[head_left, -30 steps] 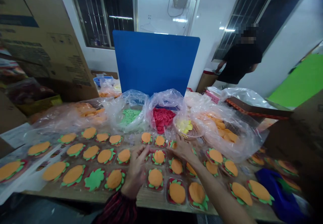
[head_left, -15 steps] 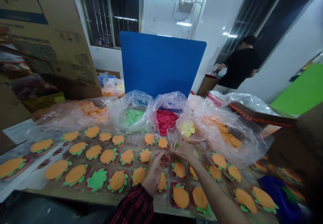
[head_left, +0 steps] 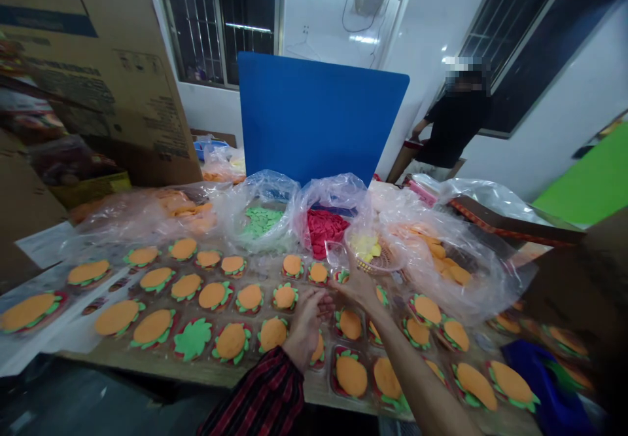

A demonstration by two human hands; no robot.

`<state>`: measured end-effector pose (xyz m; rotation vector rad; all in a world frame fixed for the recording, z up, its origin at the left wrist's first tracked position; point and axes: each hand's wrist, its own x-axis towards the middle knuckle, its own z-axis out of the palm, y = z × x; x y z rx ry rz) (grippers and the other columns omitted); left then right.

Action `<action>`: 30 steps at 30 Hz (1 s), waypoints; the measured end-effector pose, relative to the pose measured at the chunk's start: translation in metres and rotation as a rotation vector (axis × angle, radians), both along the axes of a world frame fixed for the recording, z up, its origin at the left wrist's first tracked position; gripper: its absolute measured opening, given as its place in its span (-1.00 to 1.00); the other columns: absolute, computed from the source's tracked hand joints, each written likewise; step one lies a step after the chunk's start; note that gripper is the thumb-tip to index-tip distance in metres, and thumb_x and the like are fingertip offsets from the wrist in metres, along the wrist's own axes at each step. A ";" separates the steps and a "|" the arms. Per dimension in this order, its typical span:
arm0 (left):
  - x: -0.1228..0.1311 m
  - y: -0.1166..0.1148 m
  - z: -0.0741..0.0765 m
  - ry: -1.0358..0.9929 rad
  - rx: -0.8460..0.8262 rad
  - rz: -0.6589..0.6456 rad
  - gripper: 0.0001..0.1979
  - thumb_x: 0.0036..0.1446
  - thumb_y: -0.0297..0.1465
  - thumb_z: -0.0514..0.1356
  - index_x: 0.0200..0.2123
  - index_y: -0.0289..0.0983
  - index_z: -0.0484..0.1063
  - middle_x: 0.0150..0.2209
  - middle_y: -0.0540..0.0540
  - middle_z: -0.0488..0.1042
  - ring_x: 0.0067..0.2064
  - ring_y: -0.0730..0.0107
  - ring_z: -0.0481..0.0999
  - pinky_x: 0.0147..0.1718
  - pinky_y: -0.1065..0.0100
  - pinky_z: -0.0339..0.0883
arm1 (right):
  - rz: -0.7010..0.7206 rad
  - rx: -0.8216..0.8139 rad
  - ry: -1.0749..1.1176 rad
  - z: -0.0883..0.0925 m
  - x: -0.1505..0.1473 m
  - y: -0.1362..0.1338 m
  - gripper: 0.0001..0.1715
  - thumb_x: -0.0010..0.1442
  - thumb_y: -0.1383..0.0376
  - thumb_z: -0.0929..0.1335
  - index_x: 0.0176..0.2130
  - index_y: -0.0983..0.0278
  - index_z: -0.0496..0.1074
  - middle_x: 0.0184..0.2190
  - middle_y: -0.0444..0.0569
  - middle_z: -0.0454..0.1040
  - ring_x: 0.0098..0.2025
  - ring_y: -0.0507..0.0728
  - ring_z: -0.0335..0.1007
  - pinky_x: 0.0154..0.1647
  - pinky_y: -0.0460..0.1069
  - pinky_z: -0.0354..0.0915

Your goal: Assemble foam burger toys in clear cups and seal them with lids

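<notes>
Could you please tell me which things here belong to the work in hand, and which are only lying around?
Likely in use:
burger-shaped stacks around the left hand and right hand
bagged green pieces
bagged red pieces
yellow pieces in a basket

Apparently just around:
upright blue board
large cardboard box
wires on the wall

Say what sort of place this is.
Probably a small assembly or packing workshop: rows of burger-shaped stacks, open plastic bags of loose green pieces and red pieces, and a large printed cardboard carton at the left.
</notes>
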<state>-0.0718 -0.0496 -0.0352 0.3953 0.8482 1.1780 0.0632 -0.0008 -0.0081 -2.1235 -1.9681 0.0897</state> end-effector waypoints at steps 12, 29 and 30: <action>-0.001 -0.008 0.031 -0.501 -0.035 0.114 -0.61 0.14 -0.11 0.02 -0.22 -0.29 0.44 -0.32 -0.11 0.52 -0.28 0.30 0.50 -0.25 0.30 0.33 | 0.315 0.060 0.353 0.042 -0.039 -0.050 -0.32 0.00 -0.02 0.34 0.03 0.28 0.31 -0.11 0.14 0.47 -0.08 0.30 0.39 -0.13 0.12 0.28; -0.008 -0.024 0.030 -0.541 -0.280 0.045 -0.64 0.16 -0.18 0.01 -0.34 -0.35 0.44 -0.49 -0.10 0.50 -0.50 0.37 0.46 -0.53 0.41 0.27 | 0.343 0.045 0.706 0.018 -0.018 -0.072 -0.33 -0.15 0.18 0.45 0.00 0.19 0.35 -0.02 0.03 0.39 0.05 0.25 0.27 0.08 0.20 0.18; -0.009 -0.024 0.030 -0.526 -0.270 0.048 -0.63 0.15 -0.18 0.01 -0.34 -0.36 0.44 -0.49 -0.10 0.50 -0.48 0.36 0.46 -0.51 0.40 0.28 | 0.342 0.045 0.721 0.017 -0.017 -0.073 -0.32 -0.16 0.17 0.46 0.00 0.19 0.36 -0.01 0.03 0.38 0.05 0.25 0.27 0.08 0.20 0.18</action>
